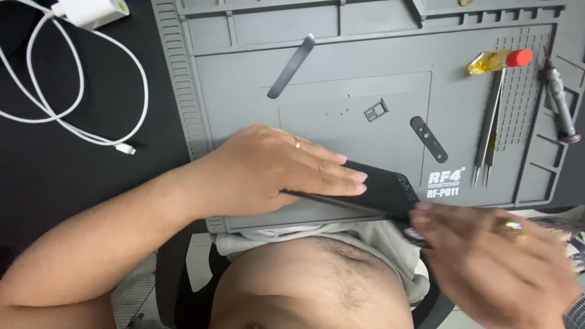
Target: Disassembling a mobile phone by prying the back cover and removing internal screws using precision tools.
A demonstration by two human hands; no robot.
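A black smartphone (382, 186) lies at the near edge of a grey silicone repair mat (244, 85). My left hand (268, 170) rests flat on the phone's left part, fingers stretched to the right, a ring on one finger. My right hand (487, 256), blurred, sits at the phone's lower right corner and touches its edge. A thin dark strip (335, 201) runs along the phone's near side between the two hands; whether the right hand grips it is unclear.
On the mat lie a grey pry tool (291, 66), a small card tray (376, 110), a black bracket (428, 139), tweezers (489, 131), a yellow bottle with a red cap (496, 60) and a screwdriver (559, 100). A white charger and cable (79, 73) sit at left.
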